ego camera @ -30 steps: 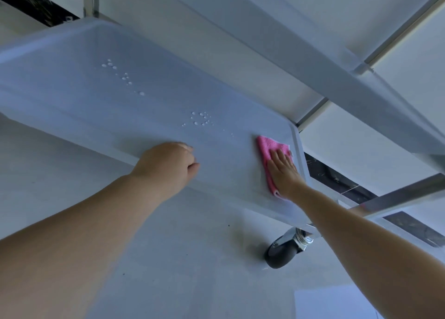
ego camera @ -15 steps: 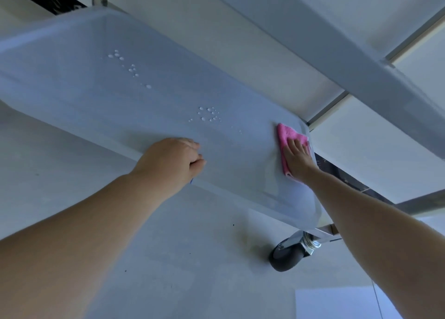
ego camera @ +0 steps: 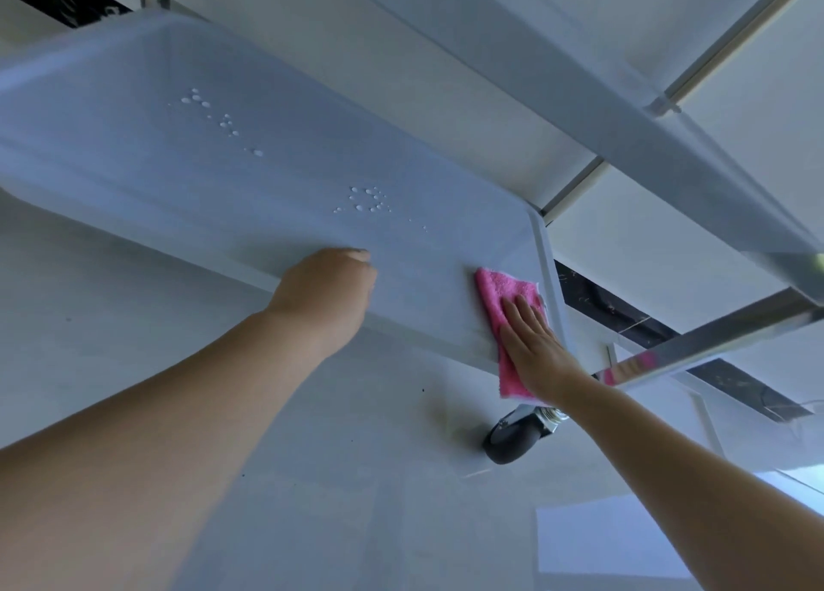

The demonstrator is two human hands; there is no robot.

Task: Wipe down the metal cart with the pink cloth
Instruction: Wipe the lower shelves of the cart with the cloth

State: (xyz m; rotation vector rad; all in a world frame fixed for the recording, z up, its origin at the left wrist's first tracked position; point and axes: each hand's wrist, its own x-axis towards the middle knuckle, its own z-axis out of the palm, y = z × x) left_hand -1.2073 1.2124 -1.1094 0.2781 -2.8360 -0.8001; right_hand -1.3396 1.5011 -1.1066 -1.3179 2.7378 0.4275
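Pink cloth [ego camera: 506, 323] lies flat on the lower shelf [ego camera: 223, 180] of the metal cart [ego camera: 579, 100], tucked against the shelf's right-hand lip, with its near end hanging a little over the front edge. My right hand [ego camera: 533, 345] presses it down with straight, spread fingers — flat on top of it, not gripping. My left hand [ego camera: 330, 294] is curled over the shelf's front rim, holding the cart steady, as far as I can judge; the fingertips are hidden behind the knuckles.

Two clusters of water droplets [ego camera: 368, 200] sit further left on the shelf, well apart from the cloth, so I read most of this surface as unwiped.

What worries me: the cart stands on a caster wheel [ego camera: 519, 441], and a hard sideways stroke could roll it if my left hand slackens. With only a flat palm on the cloth, it could also slip off the front edge — or bunch and smear the drops rather than lift them.
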